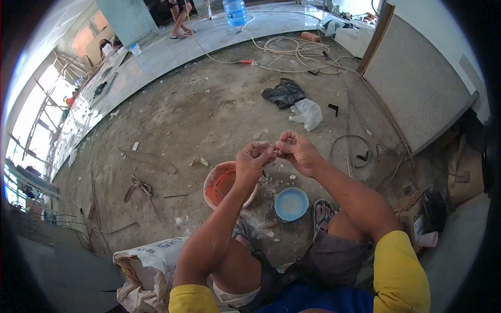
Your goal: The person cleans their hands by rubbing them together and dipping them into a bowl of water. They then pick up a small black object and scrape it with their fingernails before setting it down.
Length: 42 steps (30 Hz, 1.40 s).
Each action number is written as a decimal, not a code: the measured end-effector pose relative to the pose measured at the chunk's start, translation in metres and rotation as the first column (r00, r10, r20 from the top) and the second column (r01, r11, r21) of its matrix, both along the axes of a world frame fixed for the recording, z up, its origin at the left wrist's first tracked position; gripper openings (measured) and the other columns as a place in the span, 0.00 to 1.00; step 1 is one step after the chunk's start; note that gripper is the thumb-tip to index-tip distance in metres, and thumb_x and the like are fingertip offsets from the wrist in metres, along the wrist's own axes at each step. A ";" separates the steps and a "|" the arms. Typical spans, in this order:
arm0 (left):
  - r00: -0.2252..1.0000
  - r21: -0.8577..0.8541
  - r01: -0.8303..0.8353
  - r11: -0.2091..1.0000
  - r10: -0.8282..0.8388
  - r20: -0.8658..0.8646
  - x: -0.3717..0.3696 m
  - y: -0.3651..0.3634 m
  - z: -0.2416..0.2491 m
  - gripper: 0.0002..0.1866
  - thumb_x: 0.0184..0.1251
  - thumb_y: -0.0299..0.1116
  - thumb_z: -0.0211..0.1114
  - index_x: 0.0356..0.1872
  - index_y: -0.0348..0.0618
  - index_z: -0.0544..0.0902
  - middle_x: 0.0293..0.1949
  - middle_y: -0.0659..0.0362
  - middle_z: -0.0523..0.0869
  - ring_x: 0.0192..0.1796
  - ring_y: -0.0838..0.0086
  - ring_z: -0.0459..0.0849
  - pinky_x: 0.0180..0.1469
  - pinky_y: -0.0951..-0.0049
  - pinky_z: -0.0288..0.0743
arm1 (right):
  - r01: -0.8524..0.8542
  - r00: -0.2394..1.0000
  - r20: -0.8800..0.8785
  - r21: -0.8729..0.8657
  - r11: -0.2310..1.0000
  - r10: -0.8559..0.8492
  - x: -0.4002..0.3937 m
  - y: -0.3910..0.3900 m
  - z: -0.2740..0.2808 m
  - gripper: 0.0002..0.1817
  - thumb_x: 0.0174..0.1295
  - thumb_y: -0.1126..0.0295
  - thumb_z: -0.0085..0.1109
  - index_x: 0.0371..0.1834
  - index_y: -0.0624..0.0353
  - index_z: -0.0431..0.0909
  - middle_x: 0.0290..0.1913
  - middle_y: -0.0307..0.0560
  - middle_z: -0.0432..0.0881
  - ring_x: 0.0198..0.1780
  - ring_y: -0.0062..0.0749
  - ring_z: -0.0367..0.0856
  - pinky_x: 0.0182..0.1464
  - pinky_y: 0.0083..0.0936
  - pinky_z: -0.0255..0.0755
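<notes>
My left hand [255,156] and my right hand [295,151] meet in front of me, fingertips pinched close together. Something small may be between them, but it is too little to make out. Just below my left hand stands an orange-red bucket [209,189] with a pale, smeared rim, partly hidden by my left forearm. To its right, under my right hand, a round light-blue basin [291,204] rests on the floor with whitish contents. White powder and crumbs [261,221] lie scattered between bucket and basin.
An open paper sack [151,261] stands at my left knee. Ahead lie a black plastic bag [283,93], a clear bag [308,113] and a coiled hose [297,52]. A blue water jug [235,12] and another person's legs [180,21] are at the back.
</notes>
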<state>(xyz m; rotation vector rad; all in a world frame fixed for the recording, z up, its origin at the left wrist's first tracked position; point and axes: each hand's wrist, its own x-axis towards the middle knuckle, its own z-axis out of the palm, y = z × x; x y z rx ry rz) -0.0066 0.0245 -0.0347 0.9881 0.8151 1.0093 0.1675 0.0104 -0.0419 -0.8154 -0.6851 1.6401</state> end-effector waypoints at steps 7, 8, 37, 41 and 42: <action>0.994 0.144 -0.002 0.990 0.018 -0.106 0.000 -0.001 0.003 0.16 0.63 0.25 0.66 0.49 0.28 0.75 0.39 0.51 0.87 0.40 0.73 0.86 0.43 0.77 0.80 | -0.021 0.976 0.217 0.153 0.988 -0.013 0.003 0.002 -0.002 0.11 0.61 0.76 0.64 0.36 0.57 0.68 0.33 0.41 0.80 0.36 0.25 0.80 0.40 0.21 0.76; 0.987 0.189 0.000 0.982 0.030 -0.158 0.000 -0.001 0.002 0.16 0.63 0.24 0.66 0.50 0.28 0.75 0.38 0.52 0.87 0.40 0.74 0.86 0.42 0.77 0.79 | -0.042 0.960 0.280 0.200 0.979 -0.016 0.003 0.002 -0.002 0.12 0.60 0.76 0.65 0.36 0.57 0.68 0.33 0.41 0.80 0.35 0.25 0.80 0.40 0.21 0.76; 0.972 -0.131 -0.067 0.989 0.095 0.216 0.011 0.005 -0.013 0.14 0.59 0.16 0.62 0.36 0.42 0.65 0.35 0.49 0.83 0.38 0.59 0.88 0.46 0.61 0.85 | 0.203 0.919 0.273 0.290 0.935 -0.285 -0.018 -0.007 0.000 0.15 0.56 0.79 0.67 0.26 0.56 0.66 0.26 0.37 0.78 0.26 0.15 0.74 0.26 0.17 0.70; 0.945 -0.248 -0.085 0.965 0.157 0.286 0.015 0.003 -0.018 0.11 0.61 0.17 0.61 0.31 0.43 0.67 0.35 0.50 0.83 0.38 0.61 0.87 0.47 0.62 0.84 | 0.181 0.857 0.424 0.286 0.941 -0.293 -0.018 -0.008 0.001 0.15 0.58 0.80 0.65 0.27 0.56 0.65 0.30 0.42 0.81 0.29 0.17 0.78 0.28 0.18 0.73; 0.946 -0.249 -0.085 0.965 0.157 0.285 0.015 0.002 -0.016 0.11 0.61 0.17 0.61 0.31 0.43 0.67 0.35 0.50 0.83 0.38 0.61 0.87 0.47 0.62 0.84 | 0.181 0.857 0.423 0.285 0.941 -0.294 -0.019 -0.009 0.003 0.15 0.58 0.80 0.65 0.27 0.56 0.65 0.30 0.42 0.81 0.29 0.17 0.78 0.28 0.18 0.73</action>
